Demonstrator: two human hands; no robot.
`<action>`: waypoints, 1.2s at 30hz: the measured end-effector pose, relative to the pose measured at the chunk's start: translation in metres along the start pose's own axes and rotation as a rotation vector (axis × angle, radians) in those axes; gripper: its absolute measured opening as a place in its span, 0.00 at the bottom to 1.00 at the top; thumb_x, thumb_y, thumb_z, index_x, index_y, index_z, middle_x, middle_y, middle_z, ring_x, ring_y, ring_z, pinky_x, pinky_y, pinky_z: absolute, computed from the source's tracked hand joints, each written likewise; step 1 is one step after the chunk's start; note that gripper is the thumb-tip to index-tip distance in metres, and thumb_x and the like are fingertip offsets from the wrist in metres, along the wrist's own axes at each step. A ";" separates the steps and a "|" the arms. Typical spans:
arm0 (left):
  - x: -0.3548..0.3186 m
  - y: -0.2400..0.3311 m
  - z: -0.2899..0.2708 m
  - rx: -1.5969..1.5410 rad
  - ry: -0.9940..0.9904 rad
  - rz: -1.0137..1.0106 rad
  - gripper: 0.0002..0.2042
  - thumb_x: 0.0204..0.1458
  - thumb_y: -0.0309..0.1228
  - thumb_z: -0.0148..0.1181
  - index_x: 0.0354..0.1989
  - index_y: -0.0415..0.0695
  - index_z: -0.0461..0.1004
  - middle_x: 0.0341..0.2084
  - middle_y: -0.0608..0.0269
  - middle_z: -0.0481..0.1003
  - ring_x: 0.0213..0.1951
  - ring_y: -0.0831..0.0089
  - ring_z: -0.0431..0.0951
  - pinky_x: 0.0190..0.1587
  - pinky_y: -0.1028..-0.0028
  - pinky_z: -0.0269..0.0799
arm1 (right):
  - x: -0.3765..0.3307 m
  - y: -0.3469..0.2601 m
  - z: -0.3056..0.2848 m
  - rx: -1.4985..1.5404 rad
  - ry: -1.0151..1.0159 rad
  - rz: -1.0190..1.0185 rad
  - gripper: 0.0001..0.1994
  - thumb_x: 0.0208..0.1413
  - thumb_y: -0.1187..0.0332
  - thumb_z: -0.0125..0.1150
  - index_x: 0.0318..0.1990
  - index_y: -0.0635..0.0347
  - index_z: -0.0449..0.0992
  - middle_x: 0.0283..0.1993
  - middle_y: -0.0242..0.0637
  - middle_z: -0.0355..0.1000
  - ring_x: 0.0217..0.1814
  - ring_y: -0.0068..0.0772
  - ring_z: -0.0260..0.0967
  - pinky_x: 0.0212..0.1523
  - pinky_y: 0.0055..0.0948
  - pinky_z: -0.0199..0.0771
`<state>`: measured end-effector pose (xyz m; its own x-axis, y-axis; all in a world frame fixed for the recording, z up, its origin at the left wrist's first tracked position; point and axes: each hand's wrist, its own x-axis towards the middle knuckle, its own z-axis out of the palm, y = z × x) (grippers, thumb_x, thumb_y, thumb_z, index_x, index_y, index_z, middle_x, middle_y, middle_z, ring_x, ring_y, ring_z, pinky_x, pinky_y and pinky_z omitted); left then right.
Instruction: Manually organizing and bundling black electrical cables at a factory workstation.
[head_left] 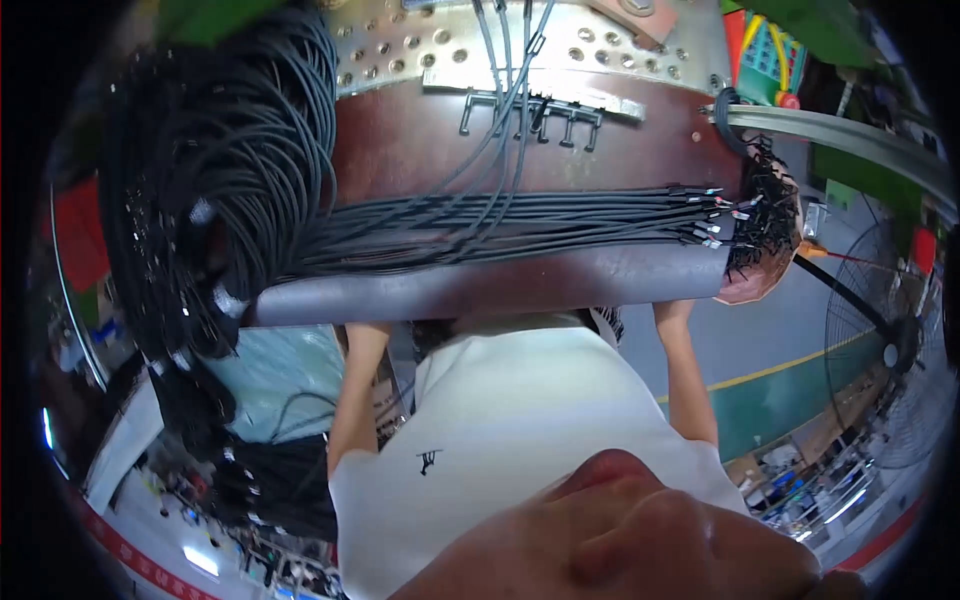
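Note:
Both of my forearms reach up to the near edge of the dark brown workbench. My left hand passes beneath that edge, left of my body, and its fingers are hidden. On the other side my right hand also goes under the edge, so its fingers cannot be seen. Above them, a bundle of black cables lies lengthwise along the bench, with stripped or tipped ends at the right. These cables run left into a large hanging mass of black cables.
A metal plate with holes and a black pronged fixture sit farther back. Small black parts fill a tray at the right end, near a metal rail. A fan stands right; a pale plastic bag lies lower left.

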<state>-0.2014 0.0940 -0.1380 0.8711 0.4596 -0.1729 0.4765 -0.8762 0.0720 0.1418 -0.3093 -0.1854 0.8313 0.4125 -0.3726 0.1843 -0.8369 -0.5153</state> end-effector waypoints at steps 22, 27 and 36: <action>0.023 0.003 -0.007 -0.055 0.052 -0.051 0.17 0.51 0.35 0.57 0.47 0.38 0.74 0.47 0.44 0.73 0.50 0.47 0.71 0.55 0.59 0.64 | 0.001 -0.120 -0.051 -0.233 0.407 -0.223 0.22 0.42 0.72 0.65 0.48 0.64 0.71 0.53 0.51 0.67 0.56 0.56 0.61 0.55 0.44 0.63; 0.041 0.064 -0.133 -0.649 -0.550 0.044 0.18 0.53 0.37 0.58 0.49 0.39 0.73 0.48 0.48 0.74 0.51 0.49 0.72 0.53 0.62 0.68 | -0.027 -0.174 -0.123 -0.473 -0.321 -0.073 0.19 0.48 0.66 0.65 0.47 0.63 0.72 0.42 0.46 0.74 0.44 0.55 0.70 0.47 0.43 0.71; 0.148 0.175 -0.170 -0.349 0.260 0.605 0.38 0.43 0.47 0.63 0.58 0.32 0.62 0.60 0.45 0.61 0.63 0.48 0.58 0.63 0.53 0.56 | 0.120 -0.318 -0.070 -0.392 0.367 -1.261 0.27 0.50 0.49 0.60 0.55 0.52 0.71 0.48 0.37 0.70 0.47 0.40 0.68 0.49 0.36 0.69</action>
<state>0.0310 0.0333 0.0164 0.9725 -0.0308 0.2307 -0.1228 -0.9099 0.3963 0.2197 -0.0192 -0.0119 0.0694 0.8965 0.4376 0.9963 -0.0398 -0.0764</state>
